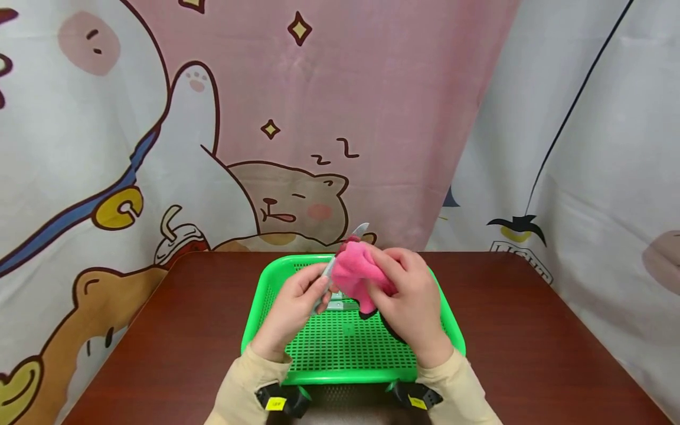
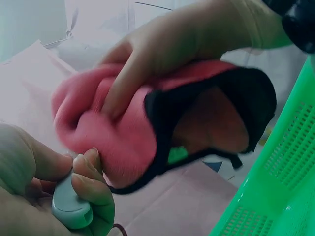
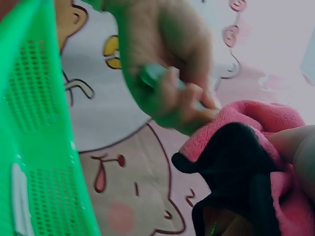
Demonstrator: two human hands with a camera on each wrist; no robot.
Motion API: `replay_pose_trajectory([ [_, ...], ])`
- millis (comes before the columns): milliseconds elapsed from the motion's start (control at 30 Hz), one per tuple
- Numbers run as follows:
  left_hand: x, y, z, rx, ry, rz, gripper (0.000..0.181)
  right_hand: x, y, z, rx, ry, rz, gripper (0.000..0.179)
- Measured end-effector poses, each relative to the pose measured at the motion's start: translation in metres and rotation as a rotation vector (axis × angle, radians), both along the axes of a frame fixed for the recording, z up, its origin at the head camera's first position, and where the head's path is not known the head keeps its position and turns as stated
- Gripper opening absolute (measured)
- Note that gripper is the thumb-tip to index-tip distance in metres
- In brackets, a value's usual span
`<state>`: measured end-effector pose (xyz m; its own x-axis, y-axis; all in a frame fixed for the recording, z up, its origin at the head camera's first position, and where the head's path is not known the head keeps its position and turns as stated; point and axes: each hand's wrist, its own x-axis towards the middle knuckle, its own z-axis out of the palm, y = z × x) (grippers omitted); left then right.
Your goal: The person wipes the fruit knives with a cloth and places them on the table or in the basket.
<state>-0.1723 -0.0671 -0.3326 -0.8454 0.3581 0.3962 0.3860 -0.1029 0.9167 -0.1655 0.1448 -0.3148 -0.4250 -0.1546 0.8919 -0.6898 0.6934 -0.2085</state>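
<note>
My left hand point(image 1: 297, 298) grips a knife point(image 2: 71, 204) by its pale grey handle, the blade slanting up and to the right. My right hand point(image 1: 411, 295) pinches a pink cloth point(image 1: 355, 270) with black trim, bunched against the blade. Only the bright blade tip point(image 1: 361, 229) shows past the cloth; the middle of the blade is covered. In the left wrist view, the black edging point(image 2: 261, 105) hangs in an open loop below the right hand. Both hands are above a green plastic basket point(image 1: 350, 376).
More pale-handled items point(image 1: 336, 305) lie in the basket, partly hidden by the hands; in the right wrist view one white item point(image 3: 20, 196) shows inside it. The basket stands on a dark brown table point(image 1: 175, 342). A cartoon-printed curtain point(image 1: 382, 118) hangs behind the table.
</note>
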Motion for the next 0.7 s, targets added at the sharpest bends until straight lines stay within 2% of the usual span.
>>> replay_pose_trajectory([
  [200, 0.001, 0.006, -0.003, 0.005, 0.006, 0.037, 0.019, -0.002, -0.013, -0.006, 0.047, -0.025, 0.007, 0.039],
  [433, 0.002, 0.005, -0.005, -0.008, 0.012, 0.056, 0.02, -0.01, -0.012, -0.004, 0.084, -0.007, -0.012, 0.038],
  [600, 0.003, 0.004, -0.004, -0.023, 0.017, 0.048, 0.021, -0.02, -0.003, 0.003, 0.057, 0.032, -0.051, 0.037],
  [700, 0.003, 0.004, -0.004, -0.018, 0.013, 0.041, 0.021, -0.025, 0.002, 0.009, 0.018, 0.017, -0.092, 0.036],
])
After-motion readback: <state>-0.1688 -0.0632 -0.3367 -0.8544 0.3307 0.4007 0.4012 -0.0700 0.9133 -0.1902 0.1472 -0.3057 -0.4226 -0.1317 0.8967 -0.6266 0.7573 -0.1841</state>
